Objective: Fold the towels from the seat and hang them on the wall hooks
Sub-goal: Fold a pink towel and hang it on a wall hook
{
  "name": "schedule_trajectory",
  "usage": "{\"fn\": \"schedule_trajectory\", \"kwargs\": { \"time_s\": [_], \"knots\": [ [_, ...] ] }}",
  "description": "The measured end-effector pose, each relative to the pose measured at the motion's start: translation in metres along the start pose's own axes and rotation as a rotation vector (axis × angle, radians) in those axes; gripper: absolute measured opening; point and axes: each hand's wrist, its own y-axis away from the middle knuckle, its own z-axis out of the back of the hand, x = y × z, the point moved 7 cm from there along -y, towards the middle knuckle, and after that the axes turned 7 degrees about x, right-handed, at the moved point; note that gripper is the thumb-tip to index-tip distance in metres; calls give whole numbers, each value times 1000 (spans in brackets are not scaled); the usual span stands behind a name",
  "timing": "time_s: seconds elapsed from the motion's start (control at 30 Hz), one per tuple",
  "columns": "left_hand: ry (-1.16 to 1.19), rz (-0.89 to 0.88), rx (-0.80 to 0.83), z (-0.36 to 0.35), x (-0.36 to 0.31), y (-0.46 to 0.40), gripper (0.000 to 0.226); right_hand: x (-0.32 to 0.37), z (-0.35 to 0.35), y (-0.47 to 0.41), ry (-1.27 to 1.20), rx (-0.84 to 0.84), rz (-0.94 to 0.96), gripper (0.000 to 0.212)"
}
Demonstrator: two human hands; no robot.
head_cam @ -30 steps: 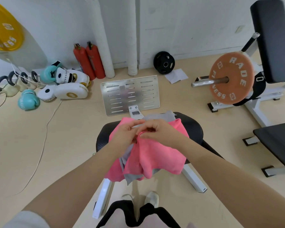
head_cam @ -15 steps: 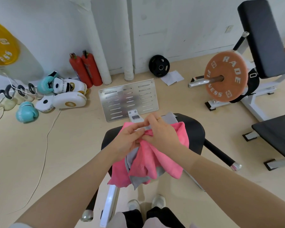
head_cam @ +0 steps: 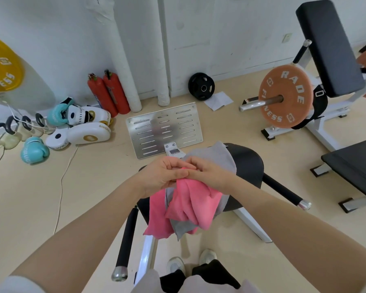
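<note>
Around the black padded seat (head_cam: 247, 163) lay gym clutter: beyond it a slotted metal plate (head_cam: 164, 129) flat on the floor, farther off two red fire extinguishers (head_cam: 109, 93) leaning at the white wall, and a small black weight disc (head_cam: 201, 86) propped against the same wall. Off to the seat's left sat white focus pads (head_cam: 89, 134), teal boxing gloves (head_cam: 34, 150) and a row of kettlebells (head_cam: 11, 132), with a thin white cable (head_cam: 61, 187) trailing over the floor. To the seat's right stood a machine loaded with an orange weight plate (head_cam: 285, 99).

Both forearms reached in over the seat and covered much of its near half. Where the fingers met, the cloth edge was largely hidden, so exactly which folds each hand had was hard to make out. The yellow plate (head_cam: 2, 66) far left of the seat was cut by the frame edge.

The left hand (head_cam: 163, 176) and right hand (head_cam: 207, 172) were pressed together above the seat, each pinching the top of the pink towel (head_cam: 190, 206). It hung bunched and creased below them, draping past the seat's near edge. A grey towel (head_cam: 211, 155) lay on the seat behind the hands, with more grey cloth showing among the pink folds.
</note>
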Motion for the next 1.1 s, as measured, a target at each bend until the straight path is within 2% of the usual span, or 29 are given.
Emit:
{"fn": "schedule_trajectory", "kwargs": {
  "time_s": [0.03, 0.1, 0.17, 0.23, 0.3, 0.37, 0.43, 0.47, 0.5, 0.57, 0.63, 0.7, 0.8, 0.87, 1.0, 1.07, 1.1],
  "knots": [
    [33, -9, 4, 0, 1, 2, 21, 3, -7, 2, -35, 67, -25, 46],
    [71, -38, 15, 1, -1, 7, 19, 15, -17, 8, -151, 194, -31, 36],
    [117, -72, -19, 5, -5, 12, 17, 17, -19, 13, -291, 237, -28, 34],
    [151, -124, -94, 17, -10, 21, 27, 9, -16, 19, -371, 223, -68, 35],
    [151, -178, -126, 28, -16, 28, 35, -9, -14, 24, -284, 235, -164, 46],
    [132, -217, -120, 30, -22, 31, 37, -20, -8, 24, -172, 138, -215, 28],
    [129, -240, -107, 28, -28, 32, 43, -28, 4, 23, 104, -9, -277, 25],
    [140, -246, -109, 27, -31, 33, 45, -32, 4, 24, 150, -19, -333, 22],
    [144, -252, -115, 29, -32, 34, 46, -35, 4, 28, 195, 18, -371, 19],
    [122, -249, -143, 36, -34, 38, 44, -37, -2, 35, 273, 122, -471, 33],
    [78, -233, -151, 38, -33, 39, 39, -37, -3, 37, 439, 167, -498, 29],
    [79, -221, -178, 37, -30, 38, 33, -33, 7, 32, 583, 30, -497, 19],
    [-79, -234, -331, 44, -36, 40, 36, -33, 33, 26, 489, -365, -449, 27],
    [-171, -252, -348, 47, -40, 43, 39, -27, 48, 31, 507, -543, -415, 32],
    [-137, -243, -220, 33, -42, 44, 33, -9, 62, 50, 839, -743, -335, 29],
    [-29, -228, -192, 27, -39, 43, 33, -23, 73, 57, 895, -785, -442, 25],
    [20, -214, -186, 26, -35, 41, 34, -38, 80, 63, 792, -794, -533, 23]
  ]
}}
